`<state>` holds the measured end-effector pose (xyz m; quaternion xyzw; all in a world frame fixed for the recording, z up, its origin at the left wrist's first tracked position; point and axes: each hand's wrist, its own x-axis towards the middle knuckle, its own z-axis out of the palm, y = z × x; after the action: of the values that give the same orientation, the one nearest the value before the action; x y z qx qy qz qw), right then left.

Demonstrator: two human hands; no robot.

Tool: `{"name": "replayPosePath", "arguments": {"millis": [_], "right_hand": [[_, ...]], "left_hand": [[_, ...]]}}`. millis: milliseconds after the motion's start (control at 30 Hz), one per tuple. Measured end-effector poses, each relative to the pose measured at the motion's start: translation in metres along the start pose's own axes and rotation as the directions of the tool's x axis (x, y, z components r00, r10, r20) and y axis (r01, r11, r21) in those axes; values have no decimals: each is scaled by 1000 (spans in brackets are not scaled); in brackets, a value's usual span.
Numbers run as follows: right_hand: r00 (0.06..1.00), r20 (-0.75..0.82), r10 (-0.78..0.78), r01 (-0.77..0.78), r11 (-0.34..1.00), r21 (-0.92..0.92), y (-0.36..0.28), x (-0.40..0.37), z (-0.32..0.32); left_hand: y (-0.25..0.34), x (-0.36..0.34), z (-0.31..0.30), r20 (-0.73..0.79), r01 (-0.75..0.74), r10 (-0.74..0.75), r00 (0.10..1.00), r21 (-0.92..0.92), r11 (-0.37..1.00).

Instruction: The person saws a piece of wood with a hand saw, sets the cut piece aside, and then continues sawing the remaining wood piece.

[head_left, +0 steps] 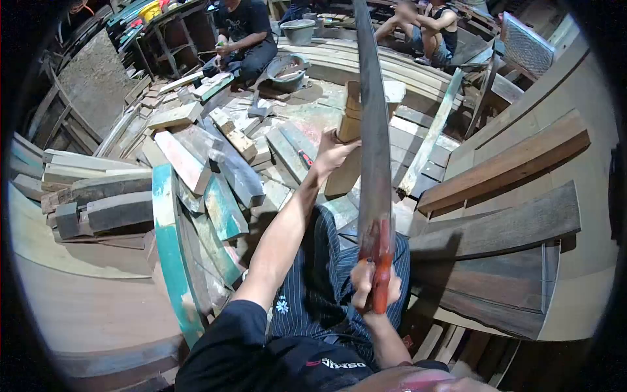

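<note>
My right hand is wrapped around the red handle of a handsaw in front of my lap. Its long grey blade points away from me, up to the top of the view. To the left of the blade, my left hand grips a piece of wood, fingers closed over its edge. The blade hides part of that wood. Below both hands are my striped trousers.
Wood offcuts lie heaped on the left, with a hammer behind. Dark planks rest at my right. A basin stands farther back, near a seated person; another person sits at the back right.
</note>
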<state>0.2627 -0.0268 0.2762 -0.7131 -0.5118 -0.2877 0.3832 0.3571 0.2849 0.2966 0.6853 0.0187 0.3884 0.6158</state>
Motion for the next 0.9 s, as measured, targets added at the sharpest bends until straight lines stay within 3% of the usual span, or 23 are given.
{"name": "replayPosePath", "arguments": {"millis": [33,67,100,233,300,333,400,433,467,500,533,633,733,800,867,900], "right_hand": [[996,-5,94,-90,972,216,-4,-19,1],[982,-1,191,-171,884,435,-7,-40,3],[967,20,255,-217,779,588,-7,-57,4],[921,245,302,-368,468,804,0,-115,6],[765,566,307,-619,105,779,17,-142,18],[657,688,309,-735,58,676,6,-84,-12],[720,596,355,-685,227,693,3,-19,-22],[867,361,345,-488,436,756,2,-3,-15],[894,197,403,-412,563,717,-6,15,-12],[893,27,449,-363,682,635,-15,32,-9],[918,3,397,-299,686,664,-10,51,-8],[824,77,561,-366,424,828,-11,88,-6],[840,98,533,-342,380,860,-1,82,8],[819,113,563,-332,304,893,-8,79,9],[843,92,530,-341,395,853,-10,68,12],[851,91,518,-352,432,830,-10,60,15]], "left_hand": [[-4,3,-4,-67,99,-94,993,65,993],[8,6,2,-111,-13,15,994,19,1000],[-7,8,-6,-138,-19,21,990,11,1000],[-4,4,-9,-173,-9,7,985,-8,1000],[0,5,-10,-190,1,-1,982,-2,1000],[1,7,-11,-201,1,-1,980,1,1000],[2,1,-14,-117,52,-54,992,-18,999],[4,-5,-14,-68,63,-61,996,31,998],[4,-9,-16,-19,75,-74,997,85,994],[2,-11,-11,-32,141,-141,989,-1,990],[3,-15,-10,-23,113,-114,993,-40,993],[5,-13,-3,-13,-22,21,1000,-126,992],[10,-6,-7,29,-40,40,999,-11,999],[10,-11,-6,11,-14,16,1000,-103,995],[4,-15,-10,-8,49,-50,999,-96,994],[5,-15,-14,-8,127,-127,992,-2,992]]}}
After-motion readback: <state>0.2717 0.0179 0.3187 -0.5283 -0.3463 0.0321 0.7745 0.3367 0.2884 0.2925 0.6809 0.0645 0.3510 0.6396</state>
